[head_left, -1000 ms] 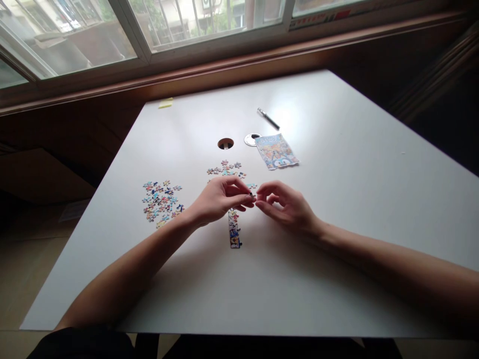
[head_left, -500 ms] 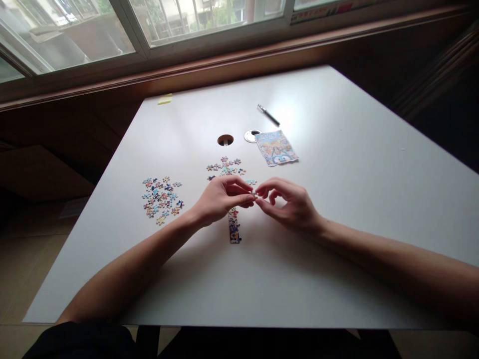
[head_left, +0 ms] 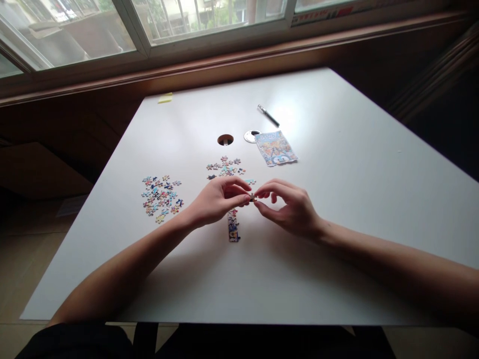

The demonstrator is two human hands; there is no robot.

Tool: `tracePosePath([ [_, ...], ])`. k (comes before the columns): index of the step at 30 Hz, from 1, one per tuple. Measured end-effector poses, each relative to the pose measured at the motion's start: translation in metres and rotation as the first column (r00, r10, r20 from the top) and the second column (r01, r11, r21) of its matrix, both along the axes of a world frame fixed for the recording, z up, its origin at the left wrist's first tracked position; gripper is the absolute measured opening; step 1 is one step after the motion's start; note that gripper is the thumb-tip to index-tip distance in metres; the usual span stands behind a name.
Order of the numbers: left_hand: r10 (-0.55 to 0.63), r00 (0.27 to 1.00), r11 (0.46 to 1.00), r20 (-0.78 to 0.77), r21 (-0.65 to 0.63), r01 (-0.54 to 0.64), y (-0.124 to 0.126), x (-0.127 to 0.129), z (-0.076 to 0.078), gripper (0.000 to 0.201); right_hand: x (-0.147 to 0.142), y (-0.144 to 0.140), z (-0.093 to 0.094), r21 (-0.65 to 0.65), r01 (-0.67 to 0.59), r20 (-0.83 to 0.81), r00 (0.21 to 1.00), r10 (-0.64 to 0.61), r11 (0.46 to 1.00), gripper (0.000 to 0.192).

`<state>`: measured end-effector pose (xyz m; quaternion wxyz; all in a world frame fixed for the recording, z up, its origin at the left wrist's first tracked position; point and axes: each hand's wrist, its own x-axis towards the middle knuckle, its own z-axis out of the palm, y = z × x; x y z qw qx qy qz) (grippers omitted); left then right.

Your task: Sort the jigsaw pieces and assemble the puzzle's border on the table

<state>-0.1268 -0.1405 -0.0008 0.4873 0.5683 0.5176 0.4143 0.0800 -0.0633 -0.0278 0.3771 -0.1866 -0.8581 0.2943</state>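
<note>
Between fingertips, my left hand (head_left: 213, 202) and right hand (head_left: 292, 207) pinch a puzzle piece (head_left: 253, 197) over a white table (head_left: 355, 199) before a window (head_left: 209, 20), tiled floor (head_left: 22, 279) below.

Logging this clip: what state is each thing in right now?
Left hand: pinching a puzzle piece
Right hand: fingertips at that piece, grip unclear
Puzzle strip: joined, partly hidden by the left hand
Left pile: loose, scattered pieces
Far pieces: spread out
Picture sheet: lying face up
Table hole: uncovered
Round cover: off, partly under the sheet
Pen: lying flat
</note>
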Motion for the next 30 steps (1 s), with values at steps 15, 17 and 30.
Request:
tracePosePath([
  [15,0.164,0.690,0.751,-0.705,0.543,0.375,-0.061,-0.027,-0.035,0.026,0.007,-0.021,-0.003,-0.060,-0.383,0.314,0.869,0.382,0.922,0.007],
  [17,0.163,0.692,0.738,-0.703,0.552,0.387,-0.061,-0.025,-0.035,0.030,0.006,-0.021,-0.006,-0.041,-0.383,0.313,0.872,0.376,0.923,0.006],
  [30,0.064,0.700,0.713,-0.711,0.523,0.466,-0.063,-0.023,-0.037,0.012,0.006,-0.018,-0.009,-0.026,-0.400,0.315,0.866,0.387,0.916,0.007],
])
